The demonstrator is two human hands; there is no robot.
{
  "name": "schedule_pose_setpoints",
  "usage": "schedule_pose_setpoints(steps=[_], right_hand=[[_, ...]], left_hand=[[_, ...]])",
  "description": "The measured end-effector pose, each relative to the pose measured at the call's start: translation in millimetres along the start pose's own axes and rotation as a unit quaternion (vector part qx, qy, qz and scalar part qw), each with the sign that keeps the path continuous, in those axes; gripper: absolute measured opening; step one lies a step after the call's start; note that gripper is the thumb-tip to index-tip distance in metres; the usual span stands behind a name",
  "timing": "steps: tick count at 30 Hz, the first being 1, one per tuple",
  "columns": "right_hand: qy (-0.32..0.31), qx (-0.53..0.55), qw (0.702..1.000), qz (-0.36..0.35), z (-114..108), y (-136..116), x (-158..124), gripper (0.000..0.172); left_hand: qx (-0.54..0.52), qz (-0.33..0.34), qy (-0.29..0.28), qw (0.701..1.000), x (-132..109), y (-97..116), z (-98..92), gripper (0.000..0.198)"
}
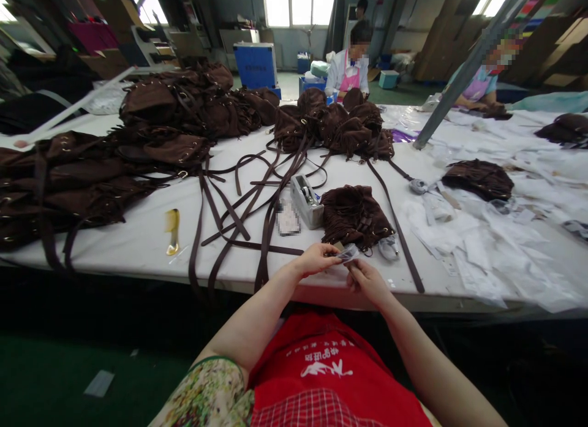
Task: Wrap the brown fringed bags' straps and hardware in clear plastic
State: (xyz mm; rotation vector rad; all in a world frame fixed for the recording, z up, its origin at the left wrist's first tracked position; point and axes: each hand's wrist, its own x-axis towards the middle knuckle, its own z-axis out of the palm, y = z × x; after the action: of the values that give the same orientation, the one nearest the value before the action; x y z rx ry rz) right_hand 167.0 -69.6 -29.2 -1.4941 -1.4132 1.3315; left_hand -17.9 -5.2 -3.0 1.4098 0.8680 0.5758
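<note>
Both my hands meet at the table's near edge, around a small piece of clear plastic wrap (349, 253). My left hand (318, 259) pinches its left side, and a bit of tan card or tag shows by the fingertips. From the right, my right hand (366, 277) closes on the lower end of the same plastic; what lies inside its fingers is hidden. Just beyond them sits a dark brown fringed bag (356, 214). Another wad of clear plastic (388, 248) rests at the bag's right corner. A grey tape dispenser (306, 201) stands left of the bag.
Brown straps (239, 219) sprawl across the white table (151, 243). Piles of brown bags (179, 102) cover its left and far side. A yellow comb (173, 231) lies at left. White wrapping sheets (482, 249) spread right, near a slanted metal post (459, 78). Co-workers (349, 71) sit across.
</note>
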Motion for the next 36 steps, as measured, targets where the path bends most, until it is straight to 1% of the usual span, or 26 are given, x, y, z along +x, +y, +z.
schedule_pose_setpoints(steps=[2,4,5,7,9,10,12,13,14,15,16,19,21,23,24,26,27,29,31,33,36], right_hand=[[0.054,-0.030,0.998,-0.031,-0.7,2.6,-6.9,0.039],[0.100,-0.072,0.989,-0.083,-3.6,3.0,-14.4,0.039],[0.101,-0.103,0.983,-0.113,-5.9,2.1,-17.8,0.039],[0.060,-0.183,0.966,-0.174,-11.8,-2.6,-22.9,0.036],[0.005,-0.275,0.933,-0.230,-18.6,-11.3,-24.6,0.028],[-0.009,-0.318,0.914,-0.253,-21.9,-16.6,-23.8,0.025],[0.000,-0.387,0.876,-0.287,-27.4,-27.3,-18.8,0.022],[0.014,-0.408,0.862,-0.300,-29.4,-31.5,-14.7,0.022],[0.028,-0.415,0.855,-0.310,-30.9,-34.3,-9.9,0.020],[0.039,-0.408,0.855,-0.317,-31.7,-35.3,-4.7,0.019],[0.042,-0.390,0.863,-0.319,-31.8,-34.3,0.5,0.017],[0.030,-0.313,0.904,-0.289,-28.8,-22.4,12.4,0.015],[0.026,-0.276,0.926,-0.256,-25.2,-11.5,15.3,0.018],[0.028,-0.258,0.940,-0.223,-21.5,-2.9,14.8,0.022],[0.036,-0.255,0.944,-0.205,-19.9,-0.1,13.9,0.023],[0.063,-0.248,0.951,-0.173,-17.5,2.2,12.6,0.025],[0.071,-0.246,0.953,-0.165,-16.8,2.2,12.5,0.028],[0.056,-0.247,0.952,-0.173,-16.3,0.8,13.6,0.031],[0.018,-0.259,0.946,-0.192,-16.6,-0.4,15.9,0.020],[-0.006,-0.267,0.943,-0.199,-16.9,-0.7,18.0,0.011],[-0.016,-0.272,0.944,-0.187,-16.5,-1.7,19.3,0.007]], left_hand=[[0.000,-0.022,-0.005,1.000,-1.0,2.3,1.3,0.047],[0.002,-0.026,-0.012,1.000,-1.2,5.1,0.6,0.048],[0.007,-0.025,-0.016,1.000,-1.1,6.3,-0.4,0.048],[0.034,-0.023,-0.022,0.999,-0.3,7.6,-2.8,0.047],[0.089,-0.014,-0.026,0.996,1.0,7.9,-4.3,0.043],[0.126,-0.004,-0.026,0.992,1.9,7.9,-4.4,0.040],[0.211,0.026,-0.027,0.977,3.5,8.6,-3.2,0.033],[0.252,0.043,-0.030,0.966,4.1,9.4,-2.2,0.030],[0.291,0.057,-0.033,0.954,4.4,10.6,-0.9,0.029],[0.329,0.067,-0.035,0.941,4.2,12.0,0.5,0.029],[0.365,0.072,-0.035,0.927,3.4,13.5,2.0,0.028],[0.450,0.065,-0.022,0.890,-2.5,15.7,8.8,0.027],[0.468,0.064,-0.008,0.881,-8.3,13.3,16.5,0.027],[0.465,0.065,0.012,0.883,-14.2,7.8,26.3,0.032],[0.462,0.058,0.026,0.885,-16.7,4.4,31.1,0.037],[0.456,0.023,0.053,0.888,-20.4,-2.5,38.5,0.053],[0.451,0.002,0.064,0.890,-21.3,-5.5,40.6,0.061],[0.438,-0.022,0.073,0.896,-21.5,-9.9,41.2,0.068],[0.428,-0.019,0.068,0.901,-20.1,-12.5,38.6,0.064],[0.423,-0.011,0.059,0.904,-18.3,-13.7,35.2,0.055],[0.420,0.019,0.043,0.906,-17.4,-13.7,31.6,0.042]])
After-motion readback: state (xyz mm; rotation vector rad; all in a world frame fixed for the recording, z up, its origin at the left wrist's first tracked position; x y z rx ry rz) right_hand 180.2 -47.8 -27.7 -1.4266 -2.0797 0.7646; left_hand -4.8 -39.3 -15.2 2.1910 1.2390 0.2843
